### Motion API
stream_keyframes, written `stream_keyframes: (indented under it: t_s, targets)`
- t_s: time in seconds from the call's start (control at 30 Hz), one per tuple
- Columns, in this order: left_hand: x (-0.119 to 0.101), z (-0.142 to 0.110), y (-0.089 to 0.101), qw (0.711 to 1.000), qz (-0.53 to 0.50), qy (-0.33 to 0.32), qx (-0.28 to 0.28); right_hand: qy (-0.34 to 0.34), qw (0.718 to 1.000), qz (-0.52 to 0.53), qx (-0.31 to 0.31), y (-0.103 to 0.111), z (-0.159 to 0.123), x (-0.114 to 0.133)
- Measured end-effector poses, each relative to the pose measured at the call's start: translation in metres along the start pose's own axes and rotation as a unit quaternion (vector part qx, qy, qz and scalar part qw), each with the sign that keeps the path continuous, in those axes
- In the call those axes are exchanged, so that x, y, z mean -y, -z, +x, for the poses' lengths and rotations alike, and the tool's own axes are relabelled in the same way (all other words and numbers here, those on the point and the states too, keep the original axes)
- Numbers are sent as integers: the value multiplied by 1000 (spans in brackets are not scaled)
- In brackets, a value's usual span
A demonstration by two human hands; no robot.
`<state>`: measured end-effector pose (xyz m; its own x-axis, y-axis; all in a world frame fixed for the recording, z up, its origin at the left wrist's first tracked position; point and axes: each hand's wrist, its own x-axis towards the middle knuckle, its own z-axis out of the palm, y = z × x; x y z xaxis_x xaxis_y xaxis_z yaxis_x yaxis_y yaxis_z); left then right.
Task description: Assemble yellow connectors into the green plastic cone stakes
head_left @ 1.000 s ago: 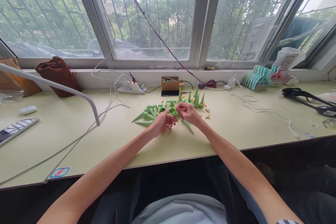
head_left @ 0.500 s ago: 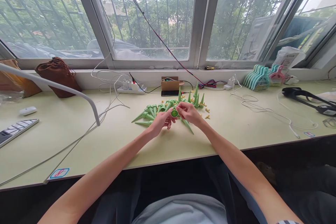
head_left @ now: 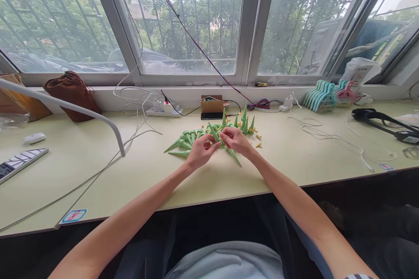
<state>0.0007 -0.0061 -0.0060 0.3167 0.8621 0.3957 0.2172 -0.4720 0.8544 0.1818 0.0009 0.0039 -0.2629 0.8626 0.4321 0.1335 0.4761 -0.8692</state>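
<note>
My left hand (head_left: 200, 153) and my right hand (head_left: 236, 141) meet over a pile of green cone-shaped spikes (head_left: 186, 137) on the pale green desk (head_left: 98, 170). Both hands are closed on one green spike (head_left: 214, 133), whose pointed end slants up and to the left between my fingers. My right fingers pinch it near its base, where a small yellow part shows. Several green spikes stand upright (head_left: 245, 118) just behind my right hand. Small yellow pieces (head_left: 258, 137) lie scattered to the right of it. Another spike (head_left: 234, 156) lies under my right wrist.
A white lamp arm (head_left: 65, 107) crosses the left of the desk, with white cables (head_left: 137, 133) trailing beside it. A power strip (head_left: 162, 110), a small cardboard box (head_left: 212, 104) and a brown pouch (head_left: 72, 93) sit by the window. Black headgear (head_left: 382, 123) lies at right.
The spike in my hands has been turned: its round open end faced me before, and now its point slants up to the left. My left fingers have shifted up onto it.
</note>
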Motion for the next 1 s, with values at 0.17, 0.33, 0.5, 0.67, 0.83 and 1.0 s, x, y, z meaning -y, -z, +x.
stream_keyframes:
  t_s: [0.17, 0.33, 0.5, 0.67, 0.83, 1.0]
  targets:
    - [4, 0, -1, 991, 88, -90, -36, 1, 1000, -22, -3, -1, 1, -1]
    - [2, 1, -1, 986, 120, -107, -41, 0, 1000, -15, -12, -2, 2, -1]
    - [-6, -1, -4, 995, 71, -43, -53, 3, 999, -4, -50, -3, 3, -1]
    - [-12, 1, -2, 997, -5, 54, -55, 13, 998, 5, -58, -3, 1, 1]
    - [-9, 4, -1, 977, -78, 189, 64, 28, 999, -1, -34, -3, 1, -3]
    - [-9, 2, 0, 963, -118, 228, 87, 31, 999, -4, -27, -3, 1, -7]
